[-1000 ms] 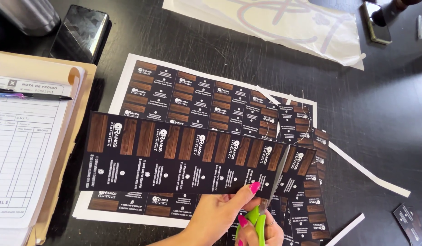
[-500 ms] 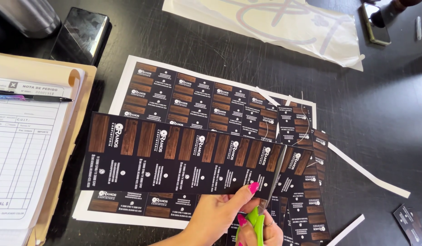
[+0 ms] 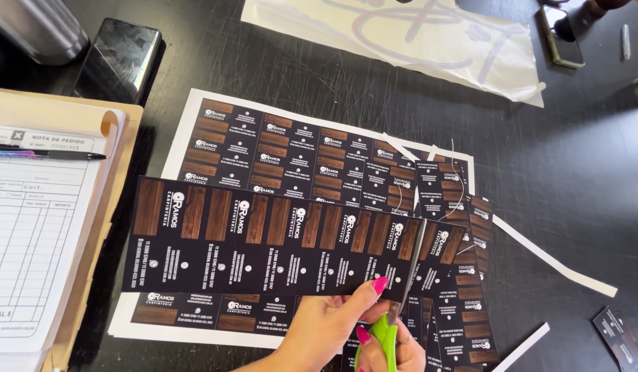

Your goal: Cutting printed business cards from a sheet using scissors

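Left hand (image 3: 329, 324) pinches the printed card strip (image 3: 264, 238) at its lower edge. Right hand (image 3: 394, 348) grips green-handled scissors (image 3: 401, 289), blades cutting near the strip's right end; bare dark table (image 3: 573, 200) lies rightward.

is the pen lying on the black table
No, the pen lies across the order pad at the left, not on the black table.

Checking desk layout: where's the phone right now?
In the head view the dark phone lies screen-up at the upper left of the black table, beside the metal cup and just above the order pad.
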